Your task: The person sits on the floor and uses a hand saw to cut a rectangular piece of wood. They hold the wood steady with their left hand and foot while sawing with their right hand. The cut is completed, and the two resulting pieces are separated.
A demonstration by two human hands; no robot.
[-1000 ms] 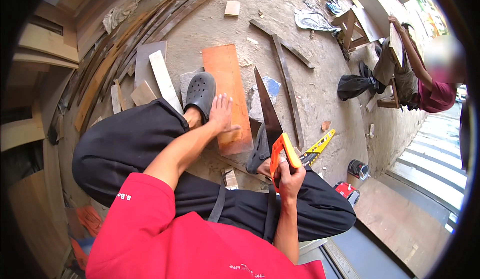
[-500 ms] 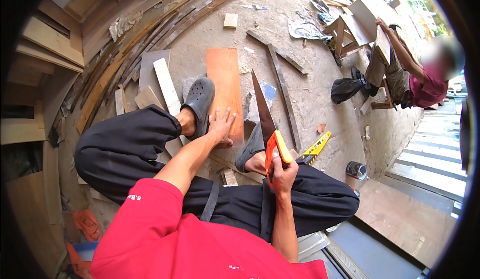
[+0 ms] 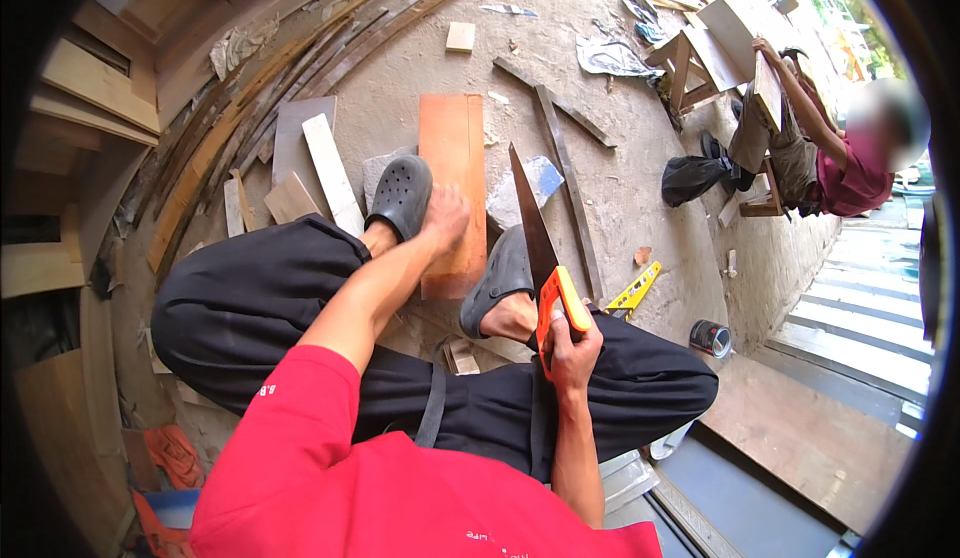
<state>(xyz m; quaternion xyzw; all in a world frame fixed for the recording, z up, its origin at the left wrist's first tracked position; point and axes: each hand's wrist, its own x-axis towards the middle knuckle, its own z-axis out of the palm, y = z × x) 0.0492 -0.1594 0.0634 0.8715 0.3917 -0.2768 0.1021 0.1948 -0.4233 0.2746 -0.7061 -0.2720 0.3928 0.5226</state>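
Saw [image 3: 545, 258] now angled beside board [image 3: 452, 173]; right hand [image 3: 573, 353] fist-tight on orange handle; left hand [image 3: 443, 220] spread flat on board.

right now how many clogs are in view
2, both grey and on the person's feet: one clog left of the orange board, beside the left hand; the other clog by the board's near right corner, next to the saw.

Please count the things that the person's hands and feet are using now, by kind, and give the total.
Handsaw with orange handle, in the right hand: 1
Orange board, under the left hand: 1
Grey clogs: 2
Total: 4
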